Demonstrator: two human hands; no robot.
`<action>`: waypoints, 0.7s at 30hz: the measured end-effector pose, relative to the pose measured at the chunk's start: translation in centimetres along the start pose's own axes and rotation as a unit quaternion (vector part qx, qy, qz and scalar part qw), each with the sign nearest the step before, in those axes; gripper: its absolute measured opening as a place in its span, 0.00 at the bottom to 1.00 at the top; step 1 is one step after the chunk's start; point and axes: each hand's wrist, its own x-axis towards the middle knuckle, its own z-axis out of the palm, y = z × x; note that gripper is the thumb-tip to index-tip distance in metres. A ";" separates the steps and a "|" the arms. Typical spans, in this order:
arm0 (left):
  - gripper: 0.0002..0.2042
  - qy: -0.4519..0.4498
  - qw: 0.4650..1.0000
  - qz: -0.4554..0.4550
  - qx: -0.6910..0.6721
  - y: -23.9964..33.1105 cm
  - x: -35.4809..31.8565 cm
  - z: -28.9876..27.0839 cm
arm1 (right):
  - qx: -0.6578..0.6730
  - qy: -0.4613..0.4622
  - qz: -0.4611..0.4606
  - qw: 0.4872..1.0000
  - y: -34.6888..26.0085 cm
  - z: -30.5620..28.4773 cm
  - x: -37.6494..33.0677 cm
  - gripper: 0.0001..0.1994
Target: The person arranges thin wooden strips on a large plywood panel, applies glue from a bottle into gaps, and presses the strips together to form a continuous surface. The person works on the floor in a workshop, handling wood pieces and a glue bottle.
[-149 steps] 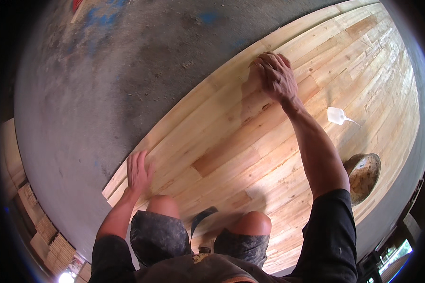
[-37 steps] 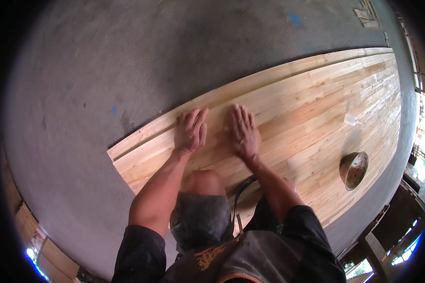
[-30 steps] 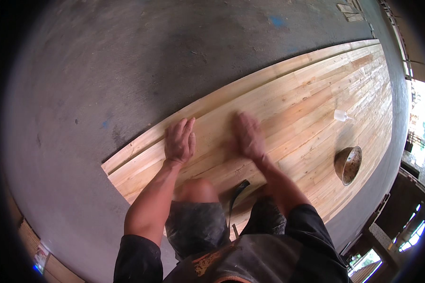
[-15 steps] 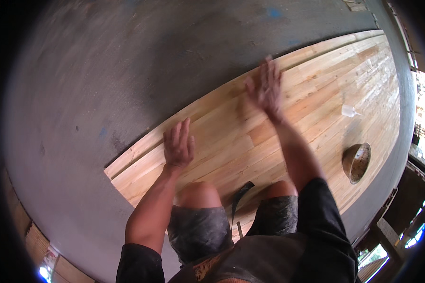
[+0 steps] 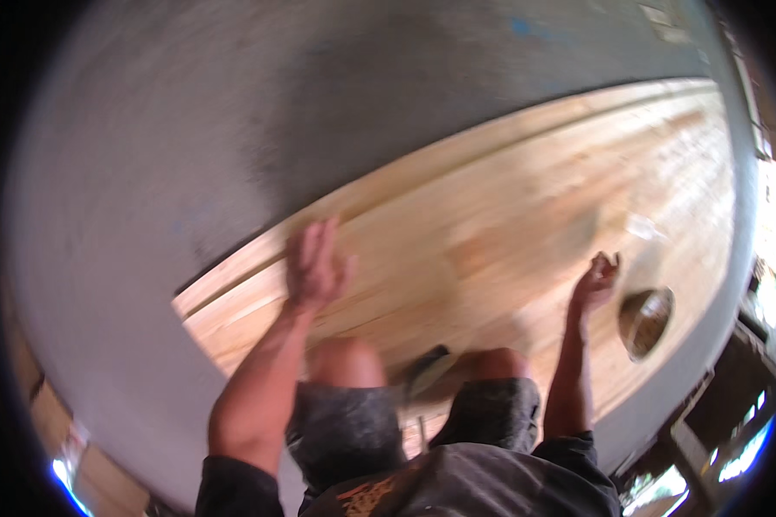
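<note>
A broad panel of glued wooden strips [image 5: 388, 250] lies under me, with my knees on it. My left hand [image 5: 315, 271] rests on its surface near the far edge, fingers stretched out and holding nothing. My right hand [image 5: 596, 283] hovers over the right part of the panel, just left of a stained bowl [image 5: 647, 323]. Its fingers are loosely bent and apart, with nothing visible in them. Beyond that hand a small translucent white bottle [image 5: 643, 227] with a nozzle lies on the panel, blurred. Between my knees sits a dark-handled tool [image 5: 426, 362], partly hidden.
Grey concrete floor [image 5: 172, 146] surrounds the panel. A long strip of wood [image 5: 422, 164] runs along the panel's far edge, divided from it by a groove. At the lower right are dark timber pieces [image 5: 707, 405], and light-coloured boards [image 5: 56, 414] stand at the lower left.
My right hand has swept from the panel's far edge back and to the right, close to the bowl. My left hand stays in about the same place. The view has shifted slightly.
</note>
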 end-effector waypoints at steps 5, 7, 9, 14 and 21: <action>0.39 0.007 0.999 0.007 0.053 1.0 0.7 0.7 | -0.038 0.042 0.102 0.993 10.4 -2.5 8.2 0.57; 0.39 -0.009 0.998 0.012 0.057 1.1 0.8 0.4 | 0.002 0.008 0.078 0.997 12.1 -0.9 12.3 0.63; 0.39 -0.012 0.998 0.009 0.066 1.1 0.8 0.0 | 0.108 -0.037 0.033 0.993 13.2 1.3 16.7 0.59; 0.40 -0.048 0.997 -0.023 0.056 0.9 0.5 -0.4 | 0.224 0.016 0.102 0.969 13.7 5.6 23.9 0.32; 0.41 -0.026 0.998 -0.004 0.060 1.1 0.7 -0.6 | 0.403 -0.198 0.028 0.893 2.6 2.5 10.7 0.19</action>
